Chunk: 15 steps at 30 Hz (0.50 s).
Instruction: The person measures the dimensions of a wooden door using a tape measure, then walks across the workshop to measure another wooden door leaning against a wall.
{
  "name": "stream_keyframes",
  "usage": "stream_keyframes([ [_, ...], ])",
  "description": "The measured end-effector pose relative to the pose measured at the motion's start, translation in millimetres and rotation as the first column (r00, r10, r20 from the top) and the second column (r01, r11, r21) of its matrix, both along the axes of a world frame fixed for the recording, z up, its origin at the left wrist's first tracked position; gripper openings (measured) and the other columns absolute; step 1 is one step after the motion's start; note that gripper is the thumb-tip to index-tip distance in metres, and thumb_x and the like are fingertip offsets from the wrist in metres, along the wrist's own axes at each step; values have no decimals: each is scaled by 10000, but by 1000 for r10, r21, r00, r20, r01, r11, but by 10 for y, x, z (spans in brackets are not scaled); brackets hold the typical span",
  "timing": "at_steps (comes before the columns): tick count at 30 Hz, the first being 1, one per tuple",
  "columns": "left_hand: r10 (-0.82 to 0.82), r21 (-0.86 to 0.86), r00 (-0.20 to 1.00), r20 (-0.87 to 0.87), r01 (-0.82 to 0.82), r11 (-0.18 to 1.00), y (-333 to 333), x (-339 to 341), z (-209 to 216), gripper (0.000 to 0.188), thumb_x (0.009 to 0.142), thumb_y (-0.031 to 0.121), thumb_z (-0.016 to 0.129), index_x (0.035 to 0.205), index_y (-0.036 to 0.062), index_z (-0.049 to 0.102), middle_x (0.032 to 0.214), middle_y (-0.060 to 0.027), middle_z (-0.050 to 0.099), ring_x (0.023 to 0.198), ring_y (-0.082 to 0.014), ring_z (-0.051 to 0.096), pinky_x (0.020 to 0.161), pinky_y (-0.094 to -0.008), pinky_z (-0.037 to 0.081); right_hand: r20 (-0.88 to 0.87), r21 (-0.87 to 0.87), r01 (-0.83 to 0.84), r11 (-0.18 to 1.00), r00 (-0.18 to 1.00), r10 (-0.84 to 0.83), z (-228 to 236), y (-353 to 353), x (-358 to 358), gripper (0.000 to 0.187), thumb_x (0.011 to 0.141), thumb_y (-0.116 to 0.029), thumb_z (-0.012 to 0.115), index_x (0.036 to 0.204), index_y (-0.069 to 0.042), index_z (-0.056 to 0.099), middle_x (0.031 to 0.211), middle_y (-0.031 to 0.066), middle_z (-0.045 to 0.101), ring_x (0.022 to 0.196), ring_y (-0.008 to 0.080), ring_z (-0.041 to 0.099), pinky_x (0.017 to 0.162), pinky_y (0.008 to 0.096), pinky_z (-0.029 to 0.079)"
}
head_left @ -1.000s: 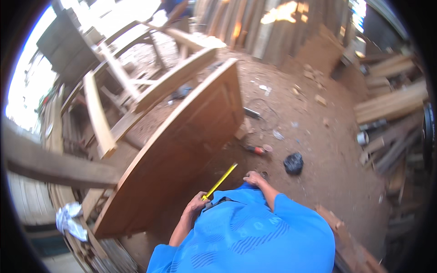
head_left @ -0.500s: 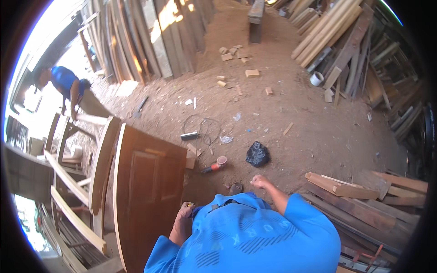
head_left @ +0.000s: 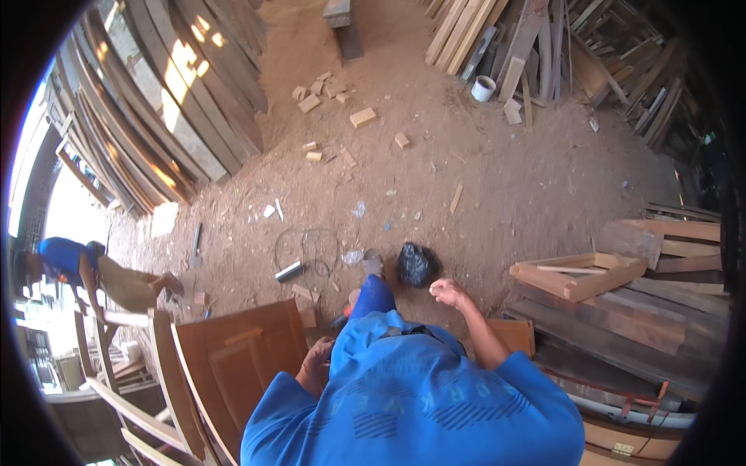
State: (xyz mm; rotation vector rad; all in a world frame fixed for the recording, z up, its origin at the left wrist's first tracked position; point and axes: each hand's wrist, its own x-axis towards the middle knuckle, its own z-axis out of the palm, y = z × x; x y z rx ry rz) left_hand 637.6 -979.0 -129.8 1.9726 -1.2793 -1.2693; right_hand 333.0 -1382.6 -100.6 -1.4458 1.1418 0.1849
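My right hand [head_left: 449, 293] hangs in front of me with its fingers curled; nothing shows in it. Just beyond it a black plastic bag [head_left: 417, 266] lies on the ground. At my left side is my left hand [head_left: 318, 354], fingers bent and partly hidden by my shirt. Whatever it may hold cannot be made out. Close beside that hand stands a brown panelled wooden door [head_left: 252, 342]. A red-and-black power tool [head_left: 340, 319] lies on the ground, mostly covered by my forward leg.
Boards [head_left: 194, 101] lean at the far left; more timber [head_left: 528, 46] leans at the far right. Wood offcuts [head_left: 363, 118] and a looped cable [head_left: 317, 252] lie ahead. To my right, a wooden frame [head_left: 579, 276] rests on stacked planks. Another person [head_left: 66, 260] bends over at the left.
My view has shifted forward and to the right, and one leg now reaches ahead beside the black bag. The small yellow thing at my left hand no longer shows. The other person remains bent over.
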Motion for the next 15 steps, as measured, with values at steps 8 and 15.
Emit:
stream_keyframes([
  [8,-355,-25,896,267,375,927,-1715,1430,-367,279,812,114,634,1086,109,690,978,-160,695,809,-291,668,712,-387,562,92,-74,345,936,937,-338,-238,-1655,962,258,878,-240,682,1006,-16,692,848,35,691,703,136,635,636,299,529],
  [15,-506,50,649,568,587,808,-3779,3314,-566,192,832,87,644,1003,2,665,1024,-164,647,865,-277,684,707,-383,569,-290,-138,79,987,950,-116,-1095,-2179,764,246,808,-213,686,764,29,704,731,204,645,640,225,635,598,384,508],
])
